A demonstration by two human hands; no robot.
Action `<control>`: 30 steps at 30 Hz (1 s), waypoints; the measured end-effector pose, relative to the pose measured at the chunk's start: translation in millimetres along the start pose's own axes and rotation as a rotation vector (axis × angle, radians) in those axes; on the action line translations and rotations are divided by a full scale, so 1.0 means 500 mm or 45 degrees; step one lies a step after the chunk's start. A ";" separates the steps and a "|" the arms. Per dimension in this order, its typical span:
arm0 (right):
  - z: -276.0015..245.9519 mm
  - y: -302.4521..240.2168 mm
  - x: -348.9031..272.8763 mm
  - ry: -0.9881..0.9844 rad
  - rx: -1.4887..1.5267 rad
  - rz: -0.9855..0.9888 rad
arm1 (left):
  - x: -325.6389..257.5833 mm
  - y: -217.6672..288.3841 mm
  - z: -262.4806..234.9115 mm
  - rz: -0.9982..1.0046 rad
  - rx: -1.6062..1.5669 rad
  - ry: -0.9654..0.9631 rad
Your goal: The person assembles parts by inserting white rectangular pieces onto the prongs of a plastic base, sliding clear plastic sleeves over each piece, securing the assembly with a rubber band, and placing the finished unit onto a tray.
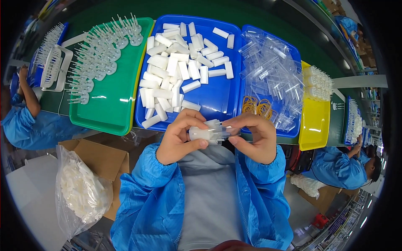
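Observation:
My left hand (182, 136) is closed around a whitish plastic part with a round base (198, 134), held just in front of my chest. The base faces left and the narrower end points right. From the other side, my right hand (256, 136) pinches a clear plastic piece (222, 131) at that narrower end, thumb and forefinger on it. The fingers partly cover both, so how they fit together is hard to see. Just beyond my hands lies a blue tray (209, 100) with many short white blocks (172, 66).
A green tray (100, 117) at left holds pronged, round-based parts (102, 69). Right of centre, another blue tray (247, 37) carries clear plastic pieces (276, 67) and yellow rubber bands (257, 106). Beyond stands a yellow tray (314, 129). A bag of white pieces (81, 188) sits lower left. Co-workers flank me.

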State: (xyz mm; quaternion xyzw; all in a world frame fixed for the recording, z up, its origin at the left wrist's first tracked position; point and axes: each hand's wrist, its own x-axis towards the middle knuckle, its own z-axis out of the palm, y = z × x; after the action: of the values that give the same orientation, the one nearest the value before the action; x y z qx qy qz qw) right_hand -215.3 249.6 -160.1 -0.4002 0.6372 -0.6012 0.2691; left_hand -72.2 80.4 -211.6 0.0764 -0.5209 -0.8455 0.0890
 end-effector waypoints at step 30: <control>-0.010 0.003 0.024 -0.033 -0.769 -0.652 | -0.023 -0.014 -0.058 -0.106 -0.648 -0.026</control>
State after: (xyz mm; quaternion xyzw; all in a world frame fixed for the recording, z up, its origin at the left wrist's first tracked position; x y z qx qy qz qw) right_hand -225.8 242.3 -159.1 -0.6148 0.6616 -0.4292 -0.0113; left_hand -55.2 60.9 -230.5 0.0643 -0.2886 -0.9531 0.0651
